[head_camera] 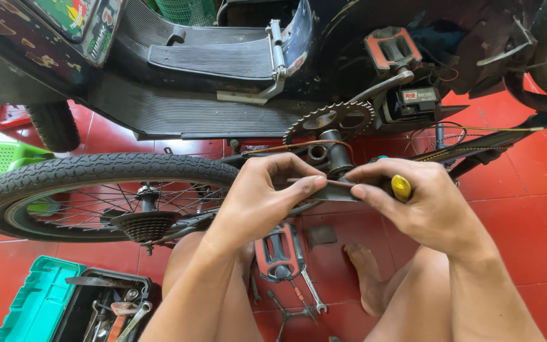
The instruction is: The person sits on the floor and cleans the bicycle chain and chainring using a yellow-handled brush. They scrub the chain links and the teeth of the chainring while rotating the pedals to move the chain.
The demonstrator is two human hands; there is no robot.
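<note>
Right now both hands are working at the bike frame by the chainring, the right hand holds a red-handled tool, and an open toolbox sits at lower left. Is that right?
Not quite. In the head view the tool in the right hand has a yellow handle, not red. The rest holds: the left hand is at the frame too, below the chainring, and the toolbox lies open at lower left.

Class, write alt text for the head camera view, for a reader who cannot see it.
Two bare hands meet at a black bicycle frame lying on its side on a red tiled floor: the left hand pinches a thin reddish cable, the right hand grips a yellow-handled tool. A spoked rear wheel lies left; an open green toolbox sits below.
</note>
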